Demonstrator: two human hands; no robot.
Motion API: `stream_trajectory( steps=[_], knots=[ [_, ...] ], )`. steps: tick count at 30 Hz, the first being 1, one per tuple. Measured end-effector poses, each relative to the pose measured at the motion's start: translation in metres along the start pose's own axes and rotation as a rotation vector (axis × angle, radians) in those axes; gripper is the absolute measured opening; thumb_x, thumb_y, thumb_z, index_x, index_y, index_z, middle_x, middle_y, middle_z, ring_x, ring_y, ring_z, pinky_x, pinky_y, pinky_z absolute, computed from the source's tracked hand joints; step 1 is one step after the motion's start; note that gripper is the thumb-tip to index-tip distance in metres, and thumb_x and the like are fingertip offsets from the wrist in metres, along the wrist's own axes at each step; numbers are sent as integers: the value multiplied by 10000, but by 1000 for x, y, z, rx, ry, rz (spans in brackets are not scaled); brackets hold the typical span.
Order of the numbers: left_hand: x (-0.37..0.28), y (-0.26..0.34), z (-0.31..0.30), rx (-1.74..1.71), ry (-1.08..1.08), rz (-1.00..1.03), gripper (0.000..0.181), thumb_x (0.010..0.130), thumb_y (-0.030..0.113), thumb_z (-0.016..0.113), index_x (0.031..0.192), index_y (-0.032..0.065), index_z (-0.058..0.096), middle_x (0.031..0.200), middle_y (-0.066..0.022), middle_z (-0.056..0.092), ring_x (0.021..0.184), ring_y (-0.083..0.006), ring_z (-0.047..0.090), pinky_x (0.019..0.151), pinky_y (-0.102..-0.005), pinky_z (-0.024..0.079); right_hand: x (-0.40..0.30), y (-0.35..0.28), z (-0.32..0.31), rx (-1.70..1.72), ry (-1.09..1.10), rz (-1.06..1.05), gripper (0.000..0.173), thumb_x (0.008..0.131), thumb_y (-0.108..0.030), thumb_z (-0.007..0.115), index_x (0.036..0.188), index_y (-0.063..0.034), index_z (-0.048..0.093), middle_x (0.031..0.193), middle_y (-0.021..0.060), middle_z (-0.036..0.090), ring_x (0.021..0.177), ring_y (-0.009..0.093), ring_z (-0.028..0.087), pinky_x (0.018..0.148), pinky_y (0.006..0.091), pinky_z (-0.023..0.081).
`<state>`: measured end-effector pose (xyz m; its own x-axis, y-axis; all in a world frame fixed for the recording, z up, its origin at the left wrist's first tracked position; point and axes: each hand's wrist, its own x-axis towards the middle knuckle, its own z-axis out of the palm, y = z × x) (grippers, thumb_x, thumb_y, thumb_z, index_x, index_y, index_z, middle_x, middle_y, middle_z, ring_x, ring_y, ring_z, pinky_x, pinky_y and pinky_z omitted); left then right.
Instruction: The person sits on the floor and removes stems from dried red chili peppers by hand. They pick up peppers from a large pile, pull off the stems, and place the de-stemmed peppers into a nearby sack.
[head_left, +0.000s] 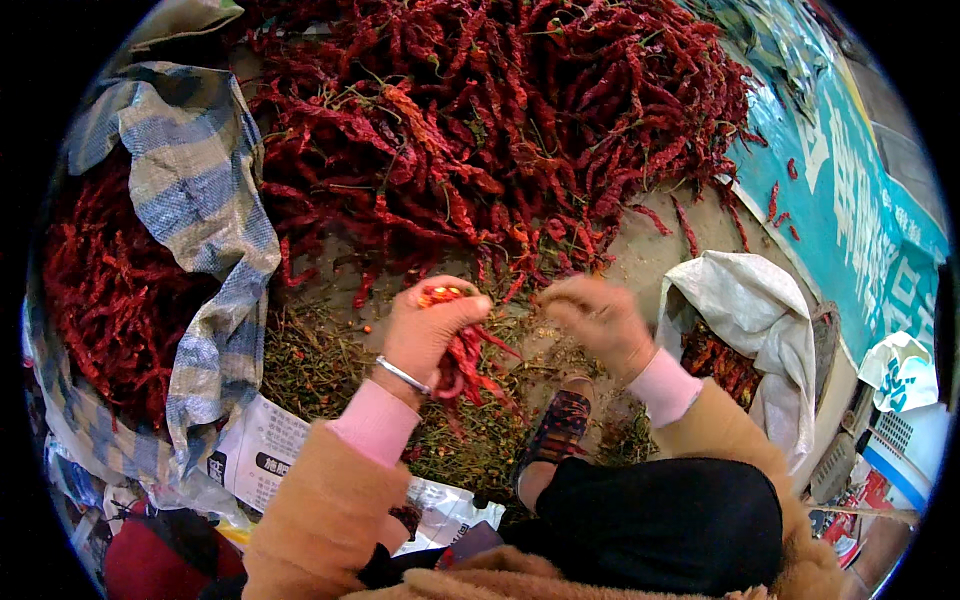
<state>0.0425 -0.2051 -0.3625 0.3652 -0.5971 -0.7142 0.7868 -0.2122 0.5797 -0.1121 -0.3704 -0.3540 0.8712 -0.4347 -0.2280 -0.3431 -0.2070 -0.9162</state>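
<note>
My left hand (435, 330), with a bracelet at the wrist, is closed around several dried red chili peppers (466, 367) that hang below its palm. To its right my right hand (600, 322) is blurred, its fingers curled; whether it holds anything cannot be told. Beyond both hands lies a large heap of dried red chilies (487, 135). Under the hands, plucked green-brown stems (322, 367) and bits of chili cover part of the ground.
At the left a blue-and-beige striped woven sack (202, 195) holds more red chilies (112, 300). A white woven sack (780, 322) with darker chilies stands at the right, beside a teal printed sheet (847, 225). My shoe (559, 427) rests on the ground among the stems.
</note>
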Motion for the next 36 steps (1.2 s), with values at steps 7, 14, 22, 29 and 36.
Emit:
stream_trajectory(
  steps=[7, 14, 22, 29, 36],
  knots=[
    [7, 9, -16, -69, -60, -82, 172, 747, -21, 654, 910, -13, 599, 805, -113, 651, 694, -176, 635, 662, -288, 535, -19, 72, -34, -909, -78, -147, 294, 709, -4, 605, 979, -119, 580, 878, 88, 521, 842, 273, 561, 689, 384, 494],
    [5, -4, -16, 33, 26, -47, 202, 748, -13, 667, 942, -15, 609, 799, -80, 651, 710, -143, 633, 650, -255, 524, -13, 83, -35, -896, -108, -222, 270, 707, -15, 619, 955, -116, 589, 865, 79, 519, 849, 255, 553, 710, 349, 488],
    [-3, -10, 5, 19, -141, -104, 233, 753, -13, 667, 977, -43, 610, 886, -128, 666, 776, -162, 652, 680, -260, 535, -4, 16, -15, 490, 136, 286, 111, 845, -74, 646, 945, -31, 621, 843, -10, 608, 717, 57, 553, 597, 207, 452],
    [-9, -12, 12, -263, -206, -224, 243, 820, 23, 646, 1052, -33, 599, 953, -107, 655, 824, -170, 648, 723, -303, 555, -4, -27, 2, -232, 46, -499, 245, 695, 8, 657, 925, -75, 636, 890, 63, 638, 760, 200, 607, 638, 290, 495],
    [-12, -11, 16, -304, -209, -203, 217, 825, 23, 643, 1034, -27, 610, 941, -99, 654, 826, -166, 645, 751, -299, 548, -6, -31, 6, -484, -55, -683, 228, 681, -35, 650, 901, -87, 627, 964, 57, 627, 791, 230, 604, 665, 332, 499]
  ],
)
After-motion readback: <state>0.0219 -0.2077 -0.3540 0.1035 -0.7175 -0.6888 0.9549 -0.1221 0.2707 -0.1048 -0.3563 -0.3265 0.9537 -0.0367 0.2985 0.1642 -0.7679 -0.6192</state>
